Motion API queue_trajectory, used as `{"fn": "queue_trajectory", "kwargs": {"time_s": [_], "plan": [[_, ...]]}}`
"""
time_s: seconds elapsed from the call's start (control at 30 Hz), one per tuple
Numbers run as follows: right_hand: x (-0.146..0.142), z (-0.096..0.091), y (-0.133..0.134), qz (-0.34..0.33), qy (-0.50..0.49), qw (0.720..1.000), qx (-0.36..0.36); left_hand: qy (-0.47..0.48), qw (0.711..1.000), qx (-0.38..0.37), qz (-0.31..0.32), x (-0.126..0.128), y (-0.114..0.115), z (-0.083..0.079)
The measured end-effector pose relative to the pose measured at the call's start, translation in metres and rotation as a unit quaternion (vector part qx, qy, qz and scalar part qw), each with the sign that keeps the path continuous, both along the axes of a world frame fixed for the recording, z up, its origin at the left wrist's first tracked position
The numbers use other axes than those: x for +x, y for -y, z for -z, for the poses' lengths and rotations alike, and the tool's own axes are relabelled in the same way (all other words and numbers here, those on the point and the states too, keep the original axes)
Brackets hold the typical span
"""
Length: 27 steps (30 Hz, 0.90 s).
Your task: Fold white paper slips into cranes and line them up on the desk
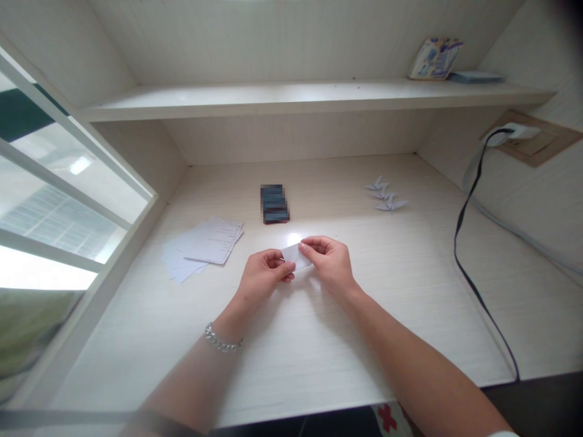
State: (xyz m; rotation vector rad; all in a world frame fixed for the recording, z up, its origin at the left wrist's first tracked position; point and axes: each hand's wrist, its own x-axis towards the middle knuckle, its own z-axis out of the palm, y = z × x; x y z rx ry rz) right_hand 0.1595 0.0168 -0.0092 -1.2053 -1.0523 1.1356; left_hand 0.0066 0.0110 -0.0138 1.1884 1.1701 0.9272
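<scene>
Small white paper piece [296, 256], apparently folded, held up between both hands over the middle of the table [291, 370]. Left hand [266, 270]: pinching its left side, thumb on top. Right hand [331, 261]: thumb and fingers closed on the right side, near the far corner. Should be very light, thin, bendy, springy at folds; creases or tears easily, probably little slip. Best hold: edges or corners, light fingertip pinch, no squeezing mid-panel. Loose sheets [212, 243] left, folded paper birds [390, 206] far right.
</scene>
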Motion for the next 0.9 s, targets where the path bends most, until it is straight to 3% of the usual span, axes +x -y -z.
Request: {"fn": "queue_trajectory", "kwargs": {"time_s": [0.33, 0.63, 0.73, 0.9], "plan": [[-0.0002, -0.0001, 0.0003, 0.009, 0.0, 1.0, 0.008, -0.006, 1.0, -0.002, 0.008, 0.0015, -0.0002, 0.002], [0.0008, 0.001, -0.0016, -0.024, -0.021, 0.999, -0.014, 0.074, 0.994, -0.076, 0.024, -0.0008, -0.0007, -0.0059], [0.0016, 0.0013, -0.0021, -0.045, -0.023, 0.999, -0.021, 0.057, 0.997, -0.046, 0.011, -0.001, -0.0009, -0.0054], [0.0018, 0.0011, -0.001, -0.096, -0.011, 0.995, -0.031, -0.048, 0.999, 0.021, 0.007, -0.0035, -0.0016, -0.0015]]}}
